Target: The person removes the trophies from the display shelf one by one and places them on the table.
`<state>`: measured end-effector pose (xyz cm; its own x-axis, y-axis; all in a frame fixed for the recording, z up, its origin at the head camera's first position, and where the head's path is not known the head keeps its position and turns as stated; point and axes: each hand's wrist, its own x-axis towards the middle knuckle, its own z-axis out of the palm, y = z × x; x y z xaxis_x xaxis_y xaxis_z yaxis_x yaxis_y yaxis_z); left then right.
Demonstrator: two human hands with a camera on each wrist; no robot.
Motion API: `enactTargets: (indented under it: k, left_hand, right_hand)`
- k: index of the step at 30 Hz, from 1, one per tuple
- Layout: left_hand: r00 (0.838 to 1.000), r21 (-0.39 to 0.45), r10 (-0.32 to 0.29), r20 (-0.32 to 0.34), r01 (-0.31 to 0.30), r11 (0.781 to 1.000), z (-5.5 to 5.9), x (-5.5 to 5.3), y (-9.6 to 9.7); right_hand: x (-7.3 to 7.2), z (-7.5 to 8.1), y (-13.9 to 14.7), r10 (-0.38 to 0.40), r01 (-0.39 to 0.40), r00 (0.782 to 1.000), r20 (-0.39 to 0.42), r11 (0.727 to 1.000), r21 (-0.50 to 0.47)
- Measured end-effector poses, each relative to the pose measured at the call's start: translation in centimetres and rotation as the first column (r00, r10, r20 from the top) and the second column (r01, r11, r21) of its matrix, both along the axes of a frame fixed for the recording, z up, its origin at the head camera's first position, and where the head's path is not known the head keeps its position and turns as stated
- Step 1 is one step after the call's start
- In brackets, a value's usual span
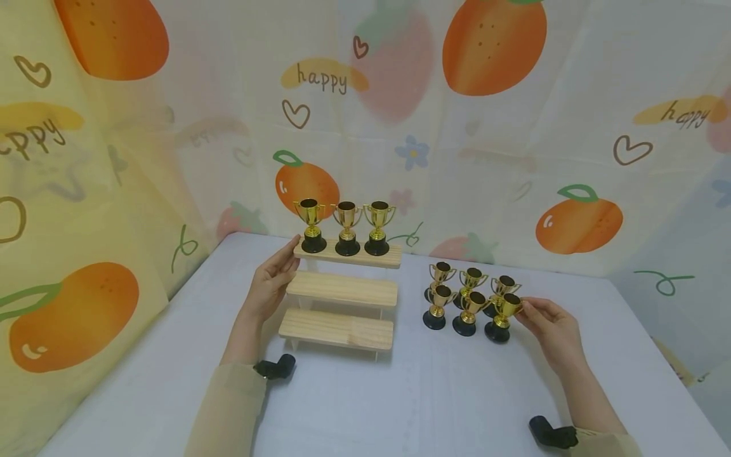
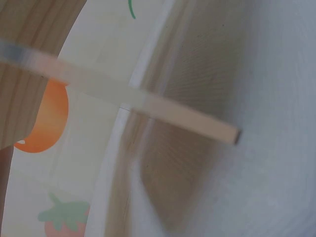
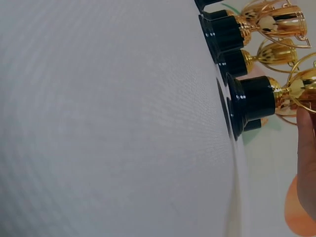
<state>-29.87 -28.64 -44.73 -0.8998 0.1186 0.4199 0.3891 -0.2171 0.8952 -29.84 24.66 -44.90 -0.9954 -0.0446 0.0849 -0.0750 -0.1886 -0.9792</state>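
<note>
A three-tier wooden display riser (image 1: 342, 289) stands on the white table, with three small gold trophy cups (image 1: 347, 219) on black bases upright on its top tier. My left hand (image 1: 271, 285) grips the left end of that top tier, fingers behind and thumb in front. Right of the riser, several more trophy cups (image 1: 438, 304) stand in two short rows. My right hand (image 1: 551, 330) pinches the front-right trophy cup (image 1: 502, 317) by its side. In the right wrist view this trophy cup's black base (image 3: 254, 101) shows close to the table, with a finger (image 3: 305, 143) against the gold cup.
The two lower tiers, the middle tier (image 1: 342, 289) and the bottom tier (image 1: 337, 329), are bare wood. A printed fruit curtain (image 1: 485, 158) hangs right behind the table's back edge. White cloth (image 1: 400, 400) covers the table; a black strap device (image 1: 276, 367) sits on the left wrist.
</note>
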Motion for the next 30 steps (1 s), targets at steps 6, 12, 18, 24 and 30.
enactTargets:
  k: [6,12,18,24,30]
  left_hand:
    - [1.000,0.002,0.009,0.012,-0.009,1.000,0.05,0.07,0.04]
    - [1.000,0.000,0.009,0.018,-0.009,1.000,-0.17,-0.12,-0.11]
    - [0.999,0.004,0.013,0.030,-0.013,1.000,-0.19,-0.22,-0.04]
    - [1.000,0.015,0.009,0.028,-0.010,1.000,-0.08,-0.08,0.02]
    - [1.000,0.013,0.005,0.023,-0.006,1.000,0.03,-0.03,0.12]
  right_hand:
    - [0.02,-0.07,0.06,0.005,-0.006,1.000,0.008,0.999,0.043]
    - [0.04,-0.03,0.25,0.020,-0.022,0.999,0.037,0.998,0.055]
    - [0.10,0.01,0.24,0.026,-0.027,0.999,0.040,0.999,0.034]
    - [0.18,0.14,0.25,0.026,-0.029,0.998,0.049,0.999,0.046]
    - [0.29,0.16,0.24,0.034,-0.036,0.998,0.048,0.998,0.053]
